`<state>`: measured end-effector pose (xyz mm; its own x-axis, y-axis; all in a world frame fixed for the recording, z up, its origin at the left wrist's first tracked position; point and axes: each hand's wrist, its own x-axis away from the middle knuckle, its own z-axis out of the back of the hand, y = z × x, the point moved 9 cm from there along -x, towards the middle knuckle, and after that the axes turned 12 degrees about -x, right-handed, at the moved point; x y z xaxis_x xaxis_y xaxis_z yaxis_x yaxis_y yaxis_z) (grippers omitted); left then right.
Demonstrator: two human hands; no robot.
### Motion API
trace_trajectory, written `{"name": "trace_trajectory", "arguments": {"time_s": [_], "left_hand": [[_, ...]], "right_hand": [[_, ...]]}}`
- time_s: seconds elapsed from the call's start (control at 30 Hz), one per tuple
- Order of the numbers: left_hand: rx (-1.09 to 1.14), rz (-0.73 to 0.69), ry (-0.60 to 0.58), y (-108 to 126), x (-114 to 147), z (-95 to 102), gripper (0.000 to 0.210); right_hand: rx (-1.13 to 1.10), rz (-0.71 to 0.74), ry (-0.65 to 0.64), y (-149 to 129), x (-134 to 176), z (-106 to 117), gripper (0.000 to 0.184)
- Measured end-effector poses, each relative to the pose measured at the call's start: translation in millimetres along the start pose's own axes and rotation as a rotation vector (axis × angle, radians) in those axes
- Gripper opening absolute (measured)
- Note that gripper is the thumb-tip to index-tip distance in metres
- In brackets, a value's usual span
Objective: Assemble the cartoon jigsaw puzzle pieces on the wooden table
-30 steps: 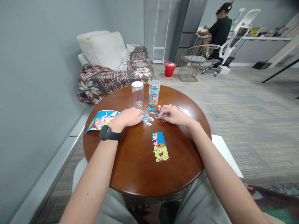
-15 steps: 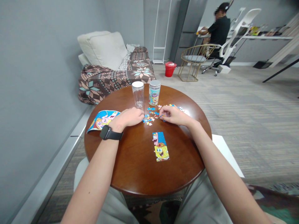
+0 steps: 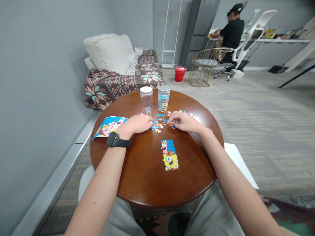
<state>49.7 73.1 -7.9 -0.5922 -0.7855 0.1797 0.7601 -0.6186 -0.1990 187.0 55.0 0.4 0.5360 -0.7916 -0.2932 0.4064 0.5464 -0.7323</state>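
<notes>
Loose jigsaw puzzle pieces (image 3: 159, 125) lie in a scattered group on the round brown table (image 3: 142, 177). At their left edge my left hand (image 3: 139, 124) rests with its fingers curled together; the fingertips touch the pieces, and whatever is under them is hidden. My right hand (image 3: 183, 122) hovers over the right side of the group, fingers bent and reaching down, the thumb apart from the forefinger. Its fingertips touch pieces without a visible grip. Nearer to me lies a joined puzzle strip (image 3: 170, 155) with a yellow and a pink cartoon character.
A clear jar (image 3: 147, 101) with a white lid and a printed jar (image 3: 163, 98) stand behind the pieces. Left of my left hand lies a curled picture sheet (image 3: 109, 126). Beyond are a covered sofa (image 3: 118, 87), a red bin (image 3: 180, 73) and a seated person (image 3: 232, 32).
My right hand's fingers have stretched out a little to the left over the pieces. My left hand stays in place. The whole view has shifted slightly.
</notes>
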Motion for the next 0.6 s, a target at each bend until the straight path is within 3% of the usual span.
{"name": "trace_trajectory", "arguments": {"time_s": [0.3, 0.6], "left_hand": [[0.025, 0.016, -0.005, -1.2, 1.0, 0.1, 0.040], [0.027, 0.030, -0.021, -1.1, 1.6, 1.1, 0.038]], "right_hand": [[-0.122, -0.115, -0.009, 7.5, -1.0, -2.6, 0.018], [-0.191, -0.150, 0.017, 14.6, 0.0, -2.5, 0.022]]}}
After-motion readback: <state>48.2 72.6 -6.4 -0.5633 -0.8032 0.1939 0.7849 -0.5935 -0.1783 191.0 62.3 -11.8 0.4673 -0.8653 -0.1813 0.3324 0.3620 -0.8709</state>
